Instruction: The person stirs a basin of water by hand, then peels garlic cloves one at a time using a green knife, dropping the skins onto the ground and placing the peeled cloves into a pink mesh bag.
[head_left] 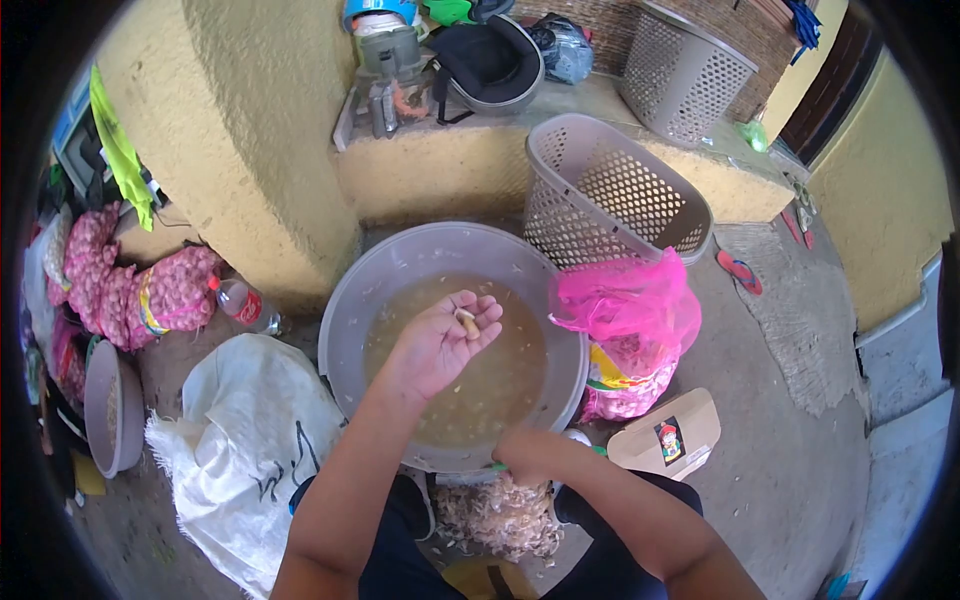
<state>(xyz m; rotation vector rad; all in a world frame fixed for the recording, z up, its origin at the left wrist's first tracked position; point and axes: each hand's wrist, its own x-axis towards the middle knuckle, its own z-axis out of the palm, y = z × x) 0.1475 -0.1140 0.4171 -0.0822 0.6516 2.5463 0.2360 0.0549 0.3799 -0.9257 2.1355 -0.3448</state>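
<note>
My left hand [448,340] is palm up above a wide grey basin [345,340] of cloudy water [490,400]. Its fingers curl round a small garlic clove [467,323]. At the basin's near rim is my right hand [522,455], closed and blurred, with a bit of green [500,466] at its fingers; what it grips is too small to name. Pale bits float in the water. Below the rim, between my legs, lies a heap of papery peelings [505,515].
A pink mesh bag of garlic [635,375] and a cardboard piece [668,435] lie right. Behind are a perforated basket [610,200] and a ledge [440,165]. Left are a white sack [245,450], a bottle [245,307], more garlic bags [180,290] and a smaller basin [115,410].
</note>
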